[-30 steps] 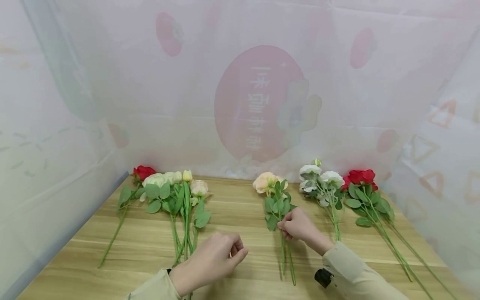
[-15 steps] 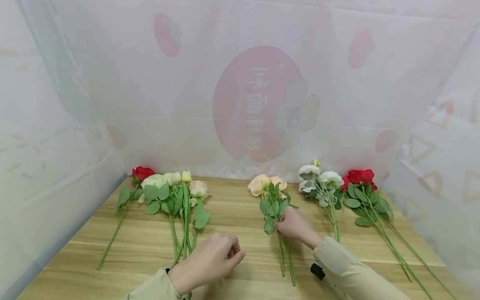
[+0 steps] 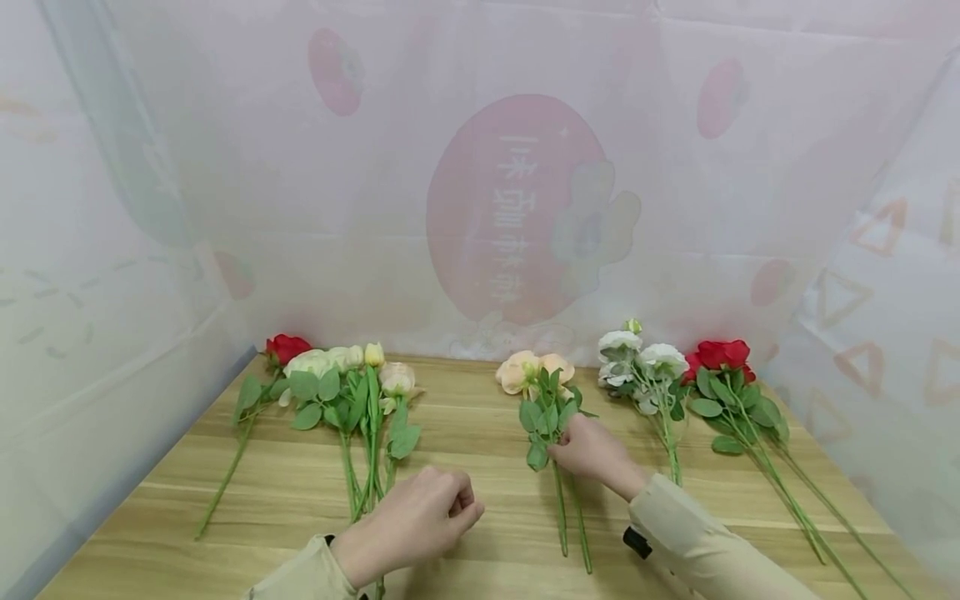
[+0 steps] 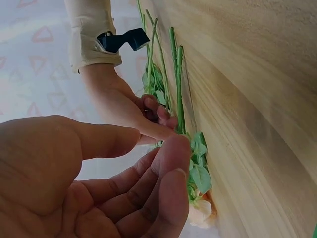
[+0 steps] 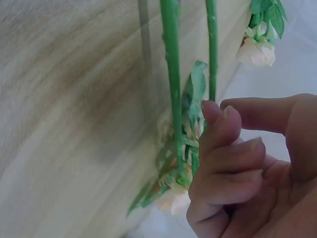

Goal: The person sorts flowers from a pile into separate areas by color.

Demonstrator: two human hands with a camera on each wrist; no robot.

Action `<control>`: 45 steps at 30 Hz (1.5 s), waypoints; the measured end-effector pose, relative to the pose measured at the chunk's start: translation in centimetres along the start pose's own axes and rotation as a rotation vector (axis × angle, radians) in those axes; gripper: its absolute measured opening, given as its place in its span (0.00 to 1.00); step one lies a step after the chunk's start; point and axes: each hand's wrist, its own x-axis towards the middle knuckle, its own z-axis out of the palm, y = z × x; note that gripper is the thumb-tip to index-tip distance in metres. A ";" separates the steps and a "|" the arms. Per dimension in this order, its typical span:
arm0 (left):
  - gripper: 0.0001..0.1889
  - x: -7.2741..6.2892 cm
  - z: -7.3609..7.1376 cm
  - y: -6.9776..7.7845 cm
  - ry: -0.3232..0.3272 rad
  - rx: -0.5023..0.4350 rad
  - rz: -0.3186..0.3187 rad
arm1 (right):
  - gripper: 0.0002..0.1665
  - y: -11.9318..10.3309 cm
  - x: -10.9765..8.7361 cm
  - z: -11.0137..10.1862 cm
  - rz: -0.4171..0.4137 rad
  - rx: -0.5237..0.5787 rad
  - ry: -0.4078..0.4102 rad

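Two peach roses (image 3: 519, 372) with green leaves lie side by side on the wooden table (image 3: 480, 433), heads toward the back wall. My right hand (image 3: 592, 450) is at their leaves, and its thumb and index finger pinch one rose stem (image 5: 213, 54) in the right wrist view. The other stem (image 5: 172, 64) runs beside it, outside the fingers. My left hand (image 3: 416, 521) hovers at the front, left of these roses, with loosely curled fingers and nothing in them. Its thumb and index fingertips are apart in the left wrist view.
To the left lie a red rose (image 3: 287, 347), white flowers (image 3: 311, 361), a yellow tulip (image 3: 374, 355) and a pale rose (image 3: 397, 379). White flowers (image 3: 663, 360) and red roses (image 3: 722, 354) lie to the right. A printed cloth (image 3: 517, 208) closes the back.
My right hand has shifted slightly left with the pinched rose, and the two peach heads now show side by side. The left hand has barely moved, a little to the left.
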 end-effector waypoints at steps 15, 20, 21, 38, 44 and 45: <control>0.09 1.0 -6.5 -2.8 0.166 -0.068 -0.146 | 0.28 0.1 -3.9 -3.7 -0.094 0.228 0.015; 0.18 0.9 -10.1 -7.2 0.194 -0.002 -0.292 | 0.21 0.1 -4.8 -4.4 -0.064 0.258 0.048; 0.20 0.8 -10.5 -8.1 0.168 0.017 -0.316 | 0.21 0.2 -4.9 -4.4 -0.056 0.262 0.043; 0.28 1.4 -8.3 -12.2 -0.008 0.095 -0.435 | 0.20 0.6 -5.5 -4.1 -0.038 0.275 0.040; 0.26 1.6 -7.2 -12.5 -0.014 0.139 -0.461 | 0.20 0.8 -5.5 -4.2 -0.037 0.294 0.031; 0.25 1.5 -7.0 -12.5 -0.013 0.146 -0.466 | 0.20 0.8 -5.5 -4.3 -0.036 0.301 0.028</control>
